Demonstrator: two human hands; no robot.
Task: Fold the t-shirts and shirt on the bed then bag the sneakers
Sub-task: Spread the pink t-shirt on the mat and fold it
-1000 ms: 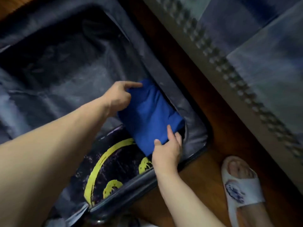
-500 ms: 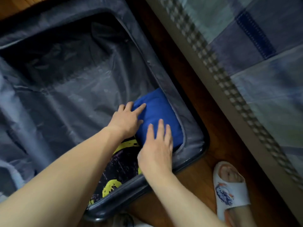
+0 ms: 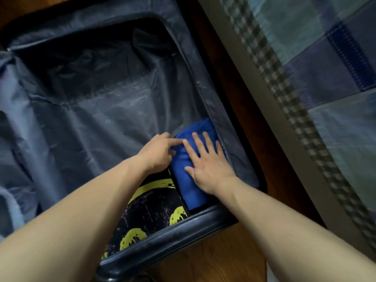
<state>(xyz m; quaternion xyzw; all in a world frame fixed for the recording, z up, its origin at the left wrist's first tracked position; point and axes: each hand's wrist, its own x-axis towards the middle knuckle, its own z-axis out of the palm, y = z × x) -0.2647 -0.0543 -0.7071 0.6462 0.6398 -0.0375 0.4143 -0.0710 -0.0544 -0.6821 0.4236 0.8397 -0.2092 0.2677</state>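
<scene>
Both hands are down in the suitcase, working close together w/ fingertips nearly meeting. Left hand (image 3: 157, 154) sits at the left edge of the folded blue t-shirt (image 3: 188, 180), index finger stretched out across the fabric and the other fingers curled at the edge; can't tell if it's actually gripping anything tbh. Right hand (image 3: 209, 165) lies flat on top of the shirt, fingers straight and spread, pressing it down. The blue tee is tucked into the near right corner of the open suitcase (image 3: 183, 231), right up against the side wall. Just beside it on the left is a folded black t-shirt w/ yellow print (image 3: 150, 212), also in the case. Rest of the interior is crinkly grey lining (image 3: 85, 94). Suitcase sits on a wood floor (image 3: 223, 259), and further right is the bed w/ a blue/grey patchwork cover (image 3: 329, 62).
</scene>
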